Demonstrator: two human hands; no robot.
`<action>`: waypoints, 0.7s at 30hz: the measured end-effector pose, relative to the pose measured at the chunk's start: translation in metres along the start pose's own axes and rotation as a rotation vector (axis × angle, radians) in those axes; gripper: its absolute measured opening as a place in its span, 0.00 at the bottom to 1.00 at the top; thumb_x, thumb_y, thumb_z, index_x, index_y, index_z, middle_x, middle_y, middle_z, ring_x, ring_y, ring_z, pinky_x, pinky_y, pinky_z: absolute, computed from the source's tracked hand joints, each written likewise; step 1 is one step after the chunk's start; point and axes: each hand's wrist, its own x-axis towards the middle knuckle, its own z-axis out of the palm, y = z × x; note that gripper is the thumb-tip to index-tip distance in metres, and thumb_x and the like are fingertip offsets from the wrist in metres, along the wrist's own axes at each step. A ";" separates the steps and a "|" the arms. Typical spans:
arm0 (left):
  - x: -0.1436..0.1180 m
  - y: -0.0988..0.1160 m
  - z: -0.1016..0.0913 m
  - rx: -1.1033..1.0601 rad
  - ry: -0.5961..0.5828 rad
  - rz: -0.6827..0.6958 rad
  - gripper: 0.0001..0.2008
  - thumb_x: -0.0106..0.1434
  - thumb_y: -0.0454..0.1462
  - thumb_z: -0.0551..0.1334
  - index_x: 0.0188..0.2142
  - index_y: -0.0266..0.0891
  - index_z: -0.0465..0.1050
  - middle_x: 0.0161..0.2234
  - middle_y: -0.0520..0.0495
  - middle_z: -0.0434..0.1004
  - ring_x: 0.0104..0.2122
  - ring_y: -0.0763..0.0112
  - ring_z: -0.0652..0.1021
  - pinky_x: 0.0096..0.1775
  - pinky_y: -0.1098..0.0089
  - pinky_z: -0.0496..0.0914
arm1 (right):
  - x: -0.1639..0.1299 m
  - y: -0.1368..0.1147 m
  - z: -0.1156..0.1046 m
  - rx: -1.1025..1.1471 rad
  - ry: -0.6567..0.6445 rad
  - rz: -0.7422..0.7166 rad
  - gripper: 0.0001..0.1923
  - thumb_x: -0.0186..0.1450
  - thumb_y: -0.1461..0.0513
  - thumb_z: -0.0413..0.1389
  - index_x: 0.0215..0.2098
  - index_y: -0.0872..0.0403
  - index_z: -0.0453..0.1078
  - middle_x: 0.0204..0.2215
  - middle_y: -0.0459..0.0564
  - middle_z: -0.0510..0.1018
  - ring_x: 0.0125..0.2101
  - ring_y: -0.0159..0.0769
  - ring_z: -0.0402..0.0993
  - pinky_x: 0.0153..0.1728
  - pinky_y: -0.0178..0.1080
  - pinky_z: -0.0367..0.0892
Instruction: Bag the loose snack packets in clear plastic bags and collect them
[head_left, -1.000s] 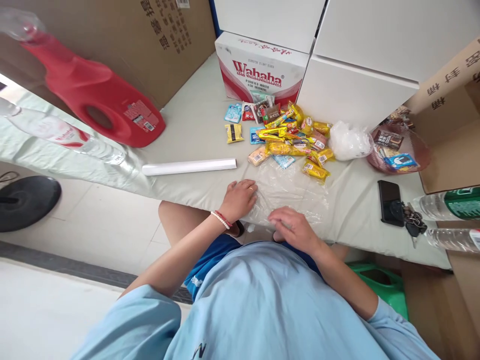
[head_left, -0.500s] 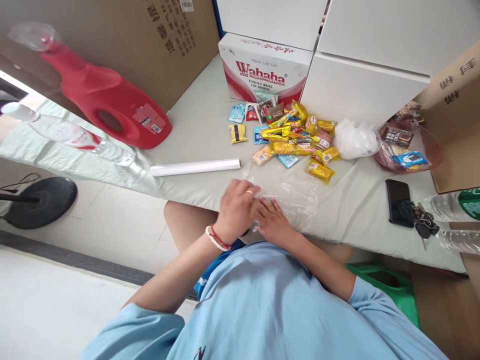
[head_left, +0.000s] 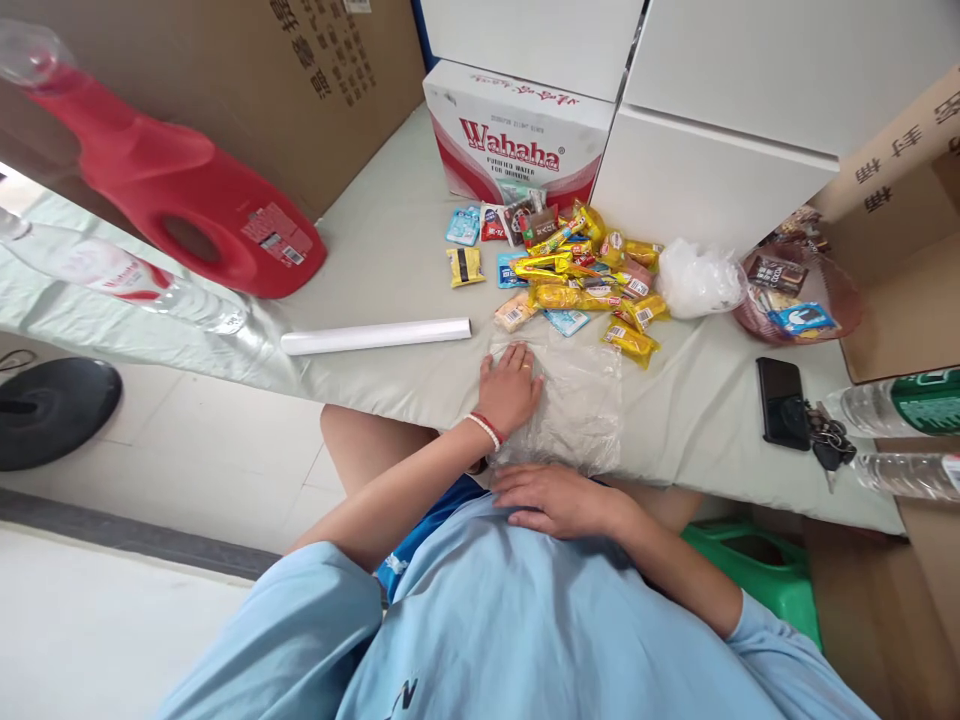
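One clear plastic bag [head_left: 574, 405] lies flat at the desk [head_left: 390, 250] near edge. Left hand [head_left: 511, 388], fingers spread, presses its left side; right hand [head_left: 555, 497], flat and open, rests just below it. Beyond the bag: one snack pile [head_left: 577, 270], one white roll [head_left: 375, 336], one Wahaha carton [head_left: 517, 140].

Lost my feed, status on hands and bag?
Left hand flat on clear plastic bag. Right hand at table edge, below bag. Snack pile just beyond.
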 end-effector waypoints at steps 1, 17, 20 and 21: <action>-0.006 0.001 0.005 0.007 0.013 0.019 0.27 0.75 0.44 0.50 0.69 0.35 0.62 0.72 0.34 0.58 0.71 0.53 0.60 0.68 0.41 0.51 | -0.001 -0.003 -0.011 0.078 0.045 0.003 0.15 0.74 0.58 0.55 0.55 0.50 0.79 0.53 0.49 0.83 0.57 0.36 0.77 0.59 0.39 0.70; -0.039 -0.041 0.002 0.023 0.073 -0.006 0.34 0.75 0.50 0.49 0.74 0.37 0.53 0.73 0.33 0.54 0.72 0.48 0.59 0.69 0.35 0.41 | -0.079 0.110 -0.026 -0.600 0.699 0.707 0.27 0.75 0.51 0.47 0.67 0.54 0.66 0.69 0.63 0.65 0.69 0.53 0.58 0.65 0.63 0.59; -0.043 -0.044 0.000 0.005 0.074 0.002 0.34 0.74 0.51 0.50 0.74 0.37 0.53 0.72 0.33 0.55 0.72 0.47 0.58 0.69 0.35 0.42 | -0.083 0.111 -0.052 -0.556 0.755 0.698 0.26 0.74 0.49 0.49 0.60 0.55 0.72 0.59 0.64 0.76 0.60 0.53 0.71 0.59 0.60 0.68; -0.043 -0.044 -0.001 -0.001 0.074 0.006 0.34 0.74 0.51 0.50 0.74 0.37 0.53 0.72 0.33 0.56 0.72 0.47 0.58 0.70 0.35 0.42 | -0.077 0.112 -0.067 -0.544 0.768 0.695 0.25 0.73 0.49 0.49 0.58 0.55 0.73 0.54 0.63 0.79 0.55 0.53 0.75 0.56 0.58 0.70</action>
